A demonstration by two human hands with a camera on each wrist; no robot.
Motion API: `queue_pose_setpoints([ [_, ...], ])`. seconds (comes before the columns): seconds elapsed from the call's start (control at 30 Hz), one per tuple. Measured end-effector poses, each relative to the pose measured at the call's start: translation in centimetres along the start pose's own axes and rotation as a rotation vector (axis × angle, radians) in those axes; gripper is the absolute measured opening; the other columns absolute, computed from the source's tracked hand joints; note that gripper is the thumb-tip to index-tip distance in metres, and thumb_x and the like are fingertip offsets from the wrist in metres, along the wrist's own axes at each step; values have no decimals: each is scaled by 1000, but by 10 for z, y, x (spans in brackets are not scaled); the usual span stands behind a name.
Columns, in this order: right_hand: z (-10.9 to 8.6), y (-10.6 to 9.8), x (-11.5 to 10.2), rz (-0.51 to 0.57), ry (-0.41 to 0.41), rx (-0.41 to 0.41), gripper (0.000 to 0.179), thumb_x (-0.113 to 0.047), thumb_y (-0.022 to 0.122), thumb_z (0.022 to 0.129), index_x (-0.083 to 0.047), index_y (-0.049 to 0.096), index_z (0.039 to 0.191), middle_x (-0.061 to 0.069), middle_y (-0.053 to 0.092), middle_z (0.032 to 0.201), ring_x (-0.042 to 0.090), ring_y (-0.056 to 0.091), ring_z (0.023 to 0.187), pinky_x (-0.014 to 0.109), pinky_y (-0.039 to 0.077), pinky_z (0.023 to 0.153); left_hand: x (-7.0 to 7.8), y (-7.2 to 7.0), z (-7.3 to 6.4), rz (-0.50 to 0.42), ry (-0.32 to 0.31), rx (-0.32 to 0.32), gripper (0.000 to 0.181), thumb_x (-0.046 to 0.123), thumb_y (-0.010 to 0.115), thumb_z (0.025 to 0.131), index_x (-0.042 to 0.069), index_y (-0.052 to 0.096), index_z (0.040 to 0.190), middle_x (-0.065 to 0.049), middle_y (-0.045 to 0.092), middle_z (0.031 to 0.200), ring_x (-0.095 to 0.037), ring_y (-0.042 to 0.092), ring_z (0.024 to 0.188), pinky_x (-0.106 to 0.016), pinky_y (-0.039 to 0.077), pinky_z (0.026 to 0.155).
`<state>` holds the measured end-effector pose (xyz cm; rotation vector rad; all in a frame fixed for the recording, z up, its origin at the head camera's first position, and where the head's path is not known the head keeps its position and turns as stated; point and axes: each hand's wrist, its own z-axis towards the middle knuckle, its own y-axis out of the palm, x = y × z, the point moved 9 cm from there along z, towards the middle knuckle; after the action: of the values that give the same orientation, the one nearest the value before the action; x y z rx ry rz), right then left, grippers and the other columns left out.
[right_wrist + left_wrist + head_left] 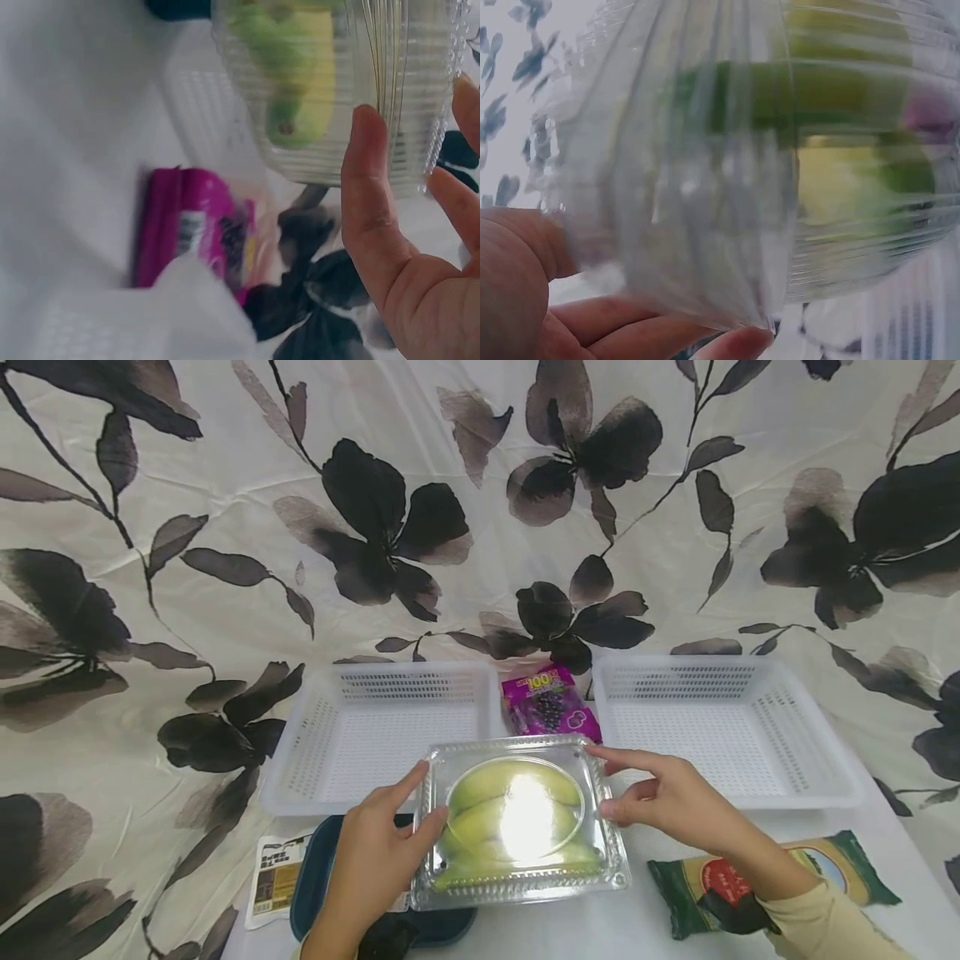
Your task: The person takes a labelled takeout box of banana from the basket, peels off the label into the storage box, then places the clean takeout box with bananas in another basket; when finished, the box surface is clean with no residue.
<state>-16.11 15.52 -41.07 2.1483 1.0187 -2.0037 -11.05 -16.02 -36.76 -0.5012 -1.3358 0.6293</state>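
A clear plastic clamshell container (525, 894) is held up over the table between both hands. Long yellow-green fruit (487, 818), apparently bananas, lies under its lid, partly masked by glare. At the container's left edge, my left hand (378, 847) grips with thumb and fingers; the left wrist view has its fingers (641, 337) beneath the ribbed plastic. My right hand (667, 797) pinches the opposite edge. One of its fingers (367, 172) lies along the container's side in the right wrist view. Behind the container sits a purple packet (551, 702) with a grape picture.
White perforated baskets stand at back left (322, 781) and back right (810, 789). A dark blue tray (307, 881) sits partly hidden below the left hand, beside a white-and-brown packet (273, 877). A green-and-tan bag (675, 893) lies under the right forearm. Floral cloth (487, 527) hangs behind.
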Motion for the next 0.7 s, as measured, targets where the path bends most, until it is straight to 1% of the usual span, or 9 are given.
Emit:
queue_pose_setpoints([
  [0.1,20,5,-13,3,-22,3,70,-34,84,85,-34,54,148,20,60,134,19,77,84,31,63,76,-6,-16,11,37,5,21,56,25,79,90,12,62,142,-25,71,121,-15,74,68,-26,60,59],
  [0.17,34,9,-22,13,-39,-1,70,-32,84,84,-33,54,148,20,61,133,19,77,88,32,63,77,-12,-25,19,71,-2,24,57,25,79,90,10,61,142,-25,73,117,-9,63,52,-25,52,51],
  [0.23,48,14,-30,18,-52,-1,71,-32,85,84,-33,55,148,20,61,133,19,77,89,33,64,78,-20,-34,28,104,-19,21,57,24,78,90,9,60,143,-25,75,107,-8,48,44,-26,44,46],
  [0.3,61,20,-37,39,-68,-4,71,-31,85,84,-31,55,148,20,61,133,21,77,91,36,64,77,-27,-43,37,138,-27,15,58,23,77,91,7,59,143,-25,75,109,-19,59,51,-32,50,52],
  [0.37,74,25,-43,47,-75,-4,71,-31,86,84,-31,55,148,20,61,135,22,77,88,39,64,77,-35,-51,45,163,-38,-1,59,23,76,92,6,57,145,-26,72,119,-34,72,77,-44,61,71],
  [0.4,80,27,-46,61,-69,-4,72,-31,86,83,-32,55,148,19,61,135,23,77,86,41,64,76,-38,-54,49,172,-45,-13,60,24,75,93,6,56,146,-26,70,124,-40,73,95,-53,60,83],
  [0.47,92,32,-49,88,-55,-3,71,-31,87,83,-33,56,147,19,60,137,24,77,83,43,64,75,-45,-62,58,187,-43,-31,60,26,73,94,5,54,148,-25,64,136,-46,58,129,-65,50,100],
  [0.57,110,40,-52,115,-34,6,70,-30,87,83,-36,57,146,17,61,137,25,77,79,43,64,73,-58,-73,72,186,-34,-63,60,27,72,95,6,52,149,-25,63,137,-47,54,134,-66,49,100],
  [0.7,132,52,-54,156,-47,7,70,-24,86,84,-30,56,148,20,61,136,27,78,79,45,64,73,-75,-83,90,165,2,-111,58,25,71,97,3,52,148,-26,62,138,-46,53,134,-64,50,98],
])
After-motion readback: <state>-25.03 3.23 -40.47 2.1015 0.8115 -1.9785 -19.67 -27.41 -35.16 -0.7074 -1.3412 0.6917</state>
